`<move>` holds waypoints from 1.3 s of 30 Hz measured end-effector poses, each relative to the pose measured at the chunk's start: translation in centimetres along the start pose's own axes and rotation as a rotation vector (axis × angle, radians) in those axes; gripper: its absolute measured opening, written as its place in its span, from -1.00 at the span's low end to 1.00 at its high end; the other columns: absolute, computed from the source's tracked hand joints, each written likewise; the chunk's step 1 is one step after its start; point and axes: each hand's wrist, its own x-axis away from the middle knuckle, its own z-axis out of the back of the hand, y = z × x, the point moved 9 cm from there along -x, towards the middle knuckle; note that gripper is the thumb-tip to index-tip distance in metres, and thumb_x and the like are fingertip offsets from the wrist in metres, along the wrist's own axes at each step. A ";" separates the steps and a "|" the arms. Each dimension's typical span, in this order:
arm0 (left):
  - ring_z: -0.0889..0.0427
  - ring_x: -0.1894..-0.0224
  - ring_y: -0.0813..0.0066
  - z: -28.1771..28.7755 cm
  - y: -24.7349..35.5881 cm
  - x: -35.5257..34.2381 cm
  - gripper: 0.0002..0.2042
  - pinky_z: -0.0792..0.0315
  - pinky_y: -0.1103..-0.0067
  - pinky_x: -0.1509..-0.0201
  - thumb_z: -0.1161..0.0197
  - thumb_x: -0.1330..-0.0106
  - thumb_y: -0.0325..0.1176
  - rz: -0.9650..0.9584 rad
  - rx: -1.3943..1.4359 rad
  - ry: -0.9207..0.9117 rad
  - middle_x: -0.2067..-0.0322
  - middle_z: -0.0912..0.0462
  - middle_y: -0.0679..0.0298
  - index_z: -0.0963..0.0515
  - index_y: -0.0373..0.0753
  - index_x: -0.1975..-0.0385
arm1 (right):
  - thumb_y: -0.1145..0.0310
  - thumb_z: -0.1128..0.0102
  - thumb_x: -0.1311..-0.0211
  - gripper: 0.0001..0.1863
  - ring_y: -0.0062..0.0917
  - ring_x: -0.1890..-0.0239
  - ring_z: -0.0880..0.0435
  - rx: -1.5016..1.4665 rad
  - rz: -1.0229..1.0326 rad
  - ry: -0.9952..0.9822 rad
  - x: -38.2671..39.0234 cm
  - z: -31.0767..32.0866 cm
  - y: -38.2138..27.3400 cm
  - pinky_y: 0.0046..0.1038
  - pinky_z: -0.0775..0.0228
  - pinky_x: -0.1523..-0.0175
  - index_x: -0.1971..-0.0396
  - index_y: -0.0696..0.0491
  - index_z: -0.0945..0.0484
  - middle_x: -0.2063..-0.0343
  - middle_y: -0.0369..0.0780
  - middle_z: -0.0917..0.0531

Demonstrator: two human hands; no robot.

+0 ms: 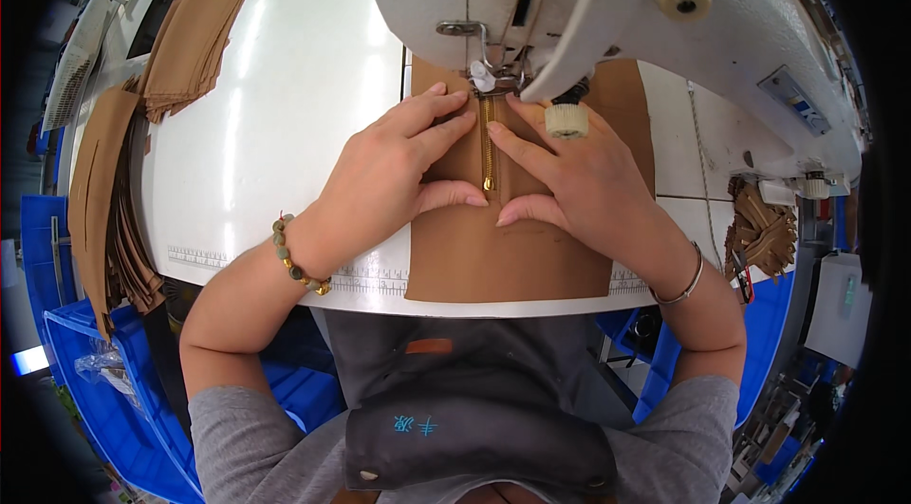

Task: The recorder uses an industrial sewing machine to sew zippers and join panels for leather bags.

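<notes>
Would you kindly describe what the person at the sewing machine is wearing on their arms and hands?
Both hands are bare, without gloves or visible rings. The left hand has a bracelet of grey-green and brown round beads with gold-coloured ones at its wrist. The right hand has a thin silver-coloured metal bangle at its wrist. Short grey fabric sleeves cover the upper arms; the forearms are uncovered.

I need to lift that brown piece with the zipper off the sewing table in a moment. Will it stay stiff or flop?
The brown piece probably flops: it lies thin and flat under the left hand and right hand. The zipper likely stiffens its middle. It may slide easily on the glossy table.
</notes>
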 end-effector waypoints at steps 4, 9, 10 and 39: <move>-0.64 -0.27 0.04 0.2 -0.7 0.1 -0.34 -0.59 0.35 -0.29 -0.59 -0.11 -0.12 0.047 0.012 0.035 -0.20 -0.66 0.09 -0.63 -0.30 -0.21 | -0.18 -0.46 0.00 -0.24 -0.13 -0.34 -0.53 0.000 0.006 0.012 0.0 0.2 -0.1 -0.10 -0.30 -0.47 -0.13 0.04 -0.69 -0.11 -0.06 -0.64; -0.64 -0.28 0.04 0.1 -0.5 0.3 -0.39 -0.59 0.33 -0.30 -0.57 -0.13 -0.14 0.050 0.024 0.035 -0.16 -0.68 0.08 -0.65 -0.29 -0.19 | -0.15 -0.48 0.00 -0.31 -0.13 -0.25 -0.60 -0.032 0.035 0.047 0.1 0.4 -0.7 -0.11 -0.35 -0.43 -0.05 0.03 -0.68 -0.01 -0.12 -0.67; -0.64 -0.28 0.04 0.1 -0.3 0.3 -0.39 -0.59 0.33 -0.30 -0.57 -0.13 -0.14 0.051 0.028 0.046 -0.16 -0.68 0.08 -0.65 -0.29 -0.19 | -0.15 -0.48 0.00 -0.31 -0.13 -0.25 -0.60 -0.034 0.037 0.046 0.1 0.4 -0.8 -0.11 -0.35 -0.43 -0.05 0.03 -0.68 -0.01 -0.12 -0.67; -0.61 -0.15 0.48 1.4 -2.2 2.2 -0.70 -0.47 0.58 -0.24 -0.26 -0.43 -0.58 0.459 0.844 0.194 -0.08 -0.63 0.25 -0.62 -0.32 -0.14 | 0.00 -0.37 -0.14 -0.45 -0.31 0.16 -0.67 0.089 0.317 0.086 2.4 0.7 -8.0 -0.30 -0.56 -0.03 0.06 0.18 -0.68 0.13 -0.11 -0.71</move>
